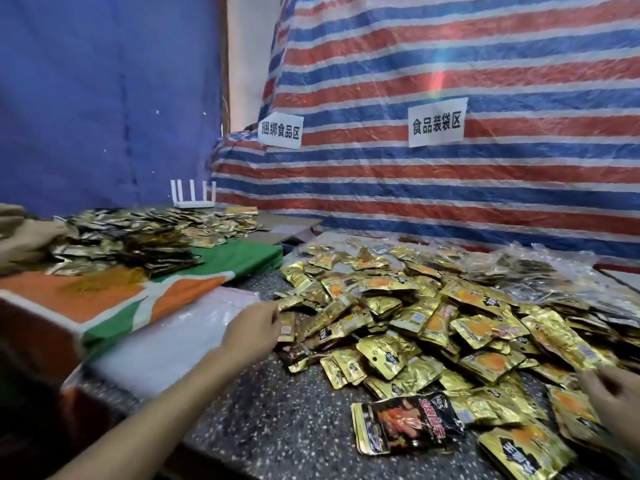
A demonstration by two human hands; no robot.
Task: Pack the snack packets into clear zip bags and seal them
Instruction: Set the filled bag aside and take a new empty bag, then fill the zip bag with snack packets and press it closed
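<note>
Left hand [254, 325] reaches out to the left edge of the pile of snack packets [433, 327]. Its fingers are together and pinch one gold packet [286, 326], which stands upright at the fingertips.

Right hand [614, 393] sits at the near right, over the packets there. Its fingers look loosely curled, but it is blurred and I cannot tell whether they hold anything.

The pile covers the middle and right of the speckled table [277, 427]. One black packet [405, 426] lies flat at its near edge.

A stack of clear bags [166, 341] lies just left of the left hand, partly over an orange and green cloth [104, 299]. Filled bags [554, 271] lie at the far right, behind the pile.

On the far left, a second heap of packets [131, 237] rests on the cloth. A white router [193, 199] stands behind it.

Behind all this hangs a striped tarp [450, 64] with two paper signs [437, 123], and to its left a blue tarp [104, 98].
</note>
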